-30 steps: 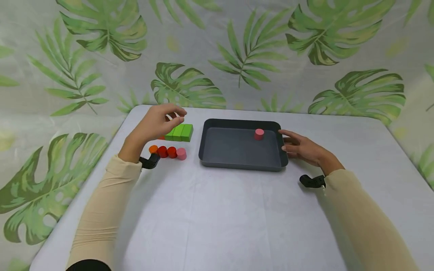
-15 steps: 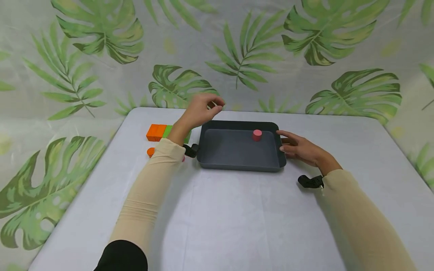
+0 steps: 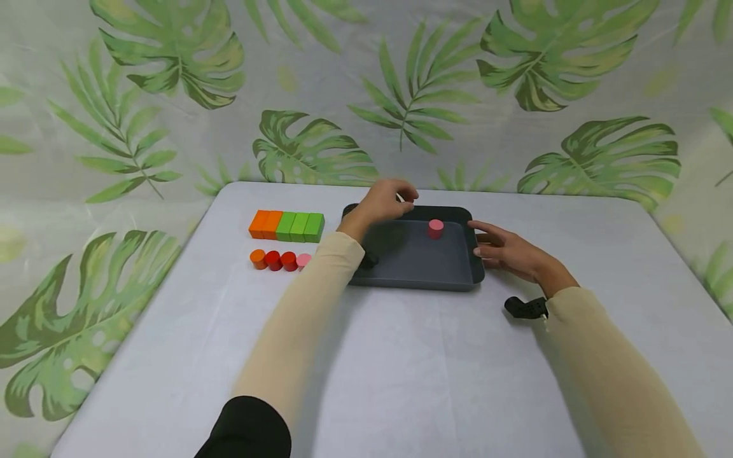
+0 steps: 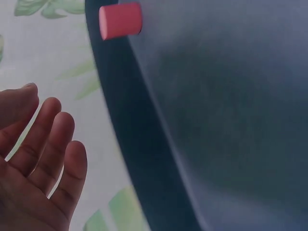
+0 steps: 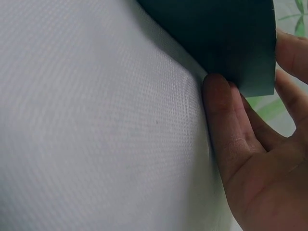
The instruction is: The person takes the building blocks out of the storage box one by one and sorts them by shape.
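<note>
A dark grey baking tray (image 3: 424, 280) lies mid-table, holding one pinkish-red cylinder (image 3: 435, 229) near its right end. Over the tray's far rim hovers my left hand (image 3: 382, 202), fingers loosely bent. In the left wrist view nothing shows in that hand (image 4: 43, 159); part of its index finger is hidden behind the thumb. The same cylinder (image 4: 121, 21) sits apart from it there. At the tray's right side, my right hand (image 3: 512, 252) touches the edge with fairly straight fingers. The right wrist view has fingers (image 5: 224, 120) against the outer wall, close to the tablecloth.
Left of the tray stands a row of orange blocks (image 3: 266, 224) and green blocks (image 3: 300, 227). Before it are an orange cylinder (image 3: 259, 259), two red cylinders (image 3: 282, 261) and a pink one (image 3: 303, 260), partly behind the left sleeve. A leaf-patterned cloth (image 3: 321, 83) hangs behind.
My left hand has moved right, from above the green blocks to the tray's far rim, lowering at the end. The right hand, tray and cylinder have stayed put.
</note>
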### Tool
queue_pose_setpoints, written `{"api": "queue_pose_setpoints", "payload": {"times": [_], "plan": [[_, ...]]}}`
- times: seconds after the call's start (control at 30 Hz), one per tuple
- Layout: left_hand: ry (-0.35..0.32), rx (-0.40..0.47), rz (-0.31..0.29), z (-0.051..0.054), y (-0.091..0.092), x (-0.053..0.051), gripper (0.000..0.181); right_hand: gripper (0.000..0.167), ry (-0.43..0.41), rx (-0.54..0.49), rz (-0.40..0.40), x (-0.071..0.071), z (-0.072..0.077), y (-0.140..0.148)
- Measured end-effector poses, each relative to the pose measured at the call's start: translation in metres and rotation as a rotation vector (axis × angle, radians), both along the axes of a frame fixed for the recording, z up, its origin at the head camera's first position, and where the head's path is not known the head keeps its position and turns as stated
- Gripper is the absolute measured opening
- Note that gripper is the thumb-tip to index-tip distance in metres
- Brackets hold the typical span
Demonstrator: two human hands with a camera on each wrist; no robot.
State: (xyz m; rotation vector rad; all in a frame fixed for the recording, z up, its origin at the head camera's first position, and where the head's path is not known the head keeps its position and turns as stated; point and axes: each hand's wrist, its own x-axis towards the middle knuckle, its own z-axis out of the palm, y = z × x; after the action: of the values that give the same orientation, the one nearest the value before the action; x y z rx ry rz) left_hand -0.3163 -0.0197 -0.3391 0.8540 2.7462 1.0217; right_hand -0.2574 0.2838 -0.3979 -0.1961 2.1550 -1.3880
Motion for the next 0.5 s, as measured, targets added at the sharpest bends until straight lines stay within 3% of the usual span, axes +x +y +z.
{"api": "queue_pose_setpoints", "payload": {"times": [0.13,0.27,0.5], "plan": [[-0.041,-0.009,0.014,-0.009,0.018,-0.001,0.029,0.080,-0.002,0.002,-0.008,0.001,0.000,0.002],[-0.083,-0.076,0.023,-0.017,0.033,-0.002,0.034,0.079,-0.001,-0.004,-0.002,0.002,0.001,0.001],[-0.156,-0.170,0.011,-0.023,0.049,-0.003,0.046,0.078,0.002,-0.033,0.016,0.001,0.001,0.001]]}}
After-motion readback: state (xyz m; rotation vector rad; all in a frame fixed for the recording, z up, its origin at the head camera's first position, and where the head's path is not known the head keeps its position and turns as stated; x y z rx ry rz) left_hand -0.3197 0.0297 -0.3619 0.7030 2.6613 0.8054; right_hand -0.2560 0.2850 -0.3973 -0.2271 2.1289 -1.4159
